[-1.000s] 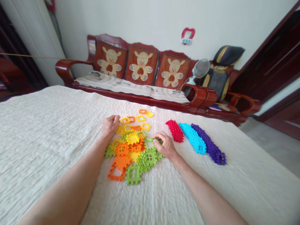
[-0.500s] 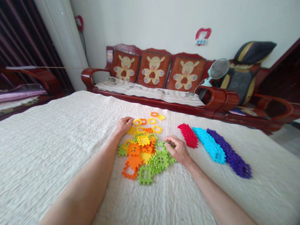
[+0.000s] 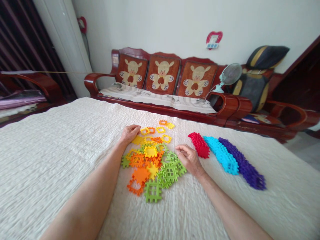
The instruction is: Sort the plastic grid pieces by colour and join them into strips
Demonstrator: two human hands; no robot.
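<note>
A loose pile of flat plastic puzzle tiles in green, orange and yellow lies on a cream quilted bed. My left hand rests curled at the pile's far left edge, touching yellow tiles. At the right edge of the pile my right hand sits with fingers curled beside green tiles; what it grips, if anything, is hidden. To its right lie three sorted rows: a red row, a cyan row and a purple row.
A red wooden bench with three bear-print cushions runs along the bed's far side. A small fan and a dark bag sit at its right end. Dark curtains hang at the left.
The view has swung left and settled. My right hand has shifted slightly off the green tiles toward the red row. The left hand stays at the pile's far edge.
</note>
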